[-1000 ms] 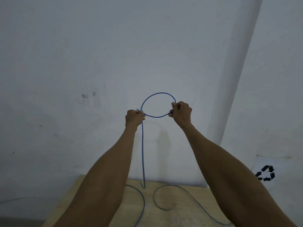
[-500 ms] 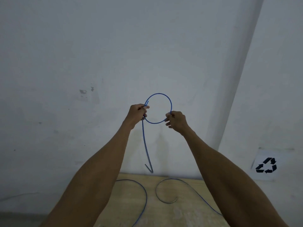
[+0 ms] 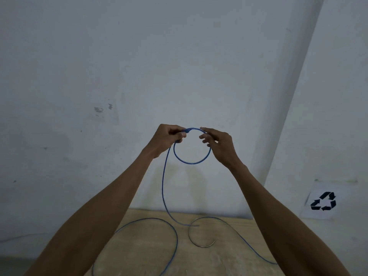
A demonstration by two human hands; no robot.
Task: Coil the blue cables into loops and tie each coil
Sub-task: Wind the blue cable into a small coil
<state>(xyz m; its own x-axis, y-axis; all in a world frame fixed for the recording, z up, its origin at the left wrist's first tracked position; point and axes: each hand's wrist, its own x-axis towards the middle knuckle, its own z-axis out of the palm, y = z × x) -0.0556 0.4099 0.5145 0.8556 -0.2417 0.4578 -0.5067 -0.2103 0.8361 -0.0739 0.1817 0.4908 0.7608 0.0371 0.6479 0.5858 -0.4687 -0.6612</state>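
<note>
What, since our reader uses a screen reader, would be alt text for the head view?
Two bare hands hold a blue cable before a white wall, bent into one loop: left hand grips where it closes, right hand pinches its upper right. The cable trails down to a wooden table.

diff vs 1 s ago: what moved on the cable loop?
The loop flipped from standing above the hands to hanging below them. The left hand keeps its pinch on the crossing, now at the loop's top; the right hand shifted to the top right, fingers looser. The tail swung down onto the table. Unchanged: slack cable on the table, recycling sign.
</note>
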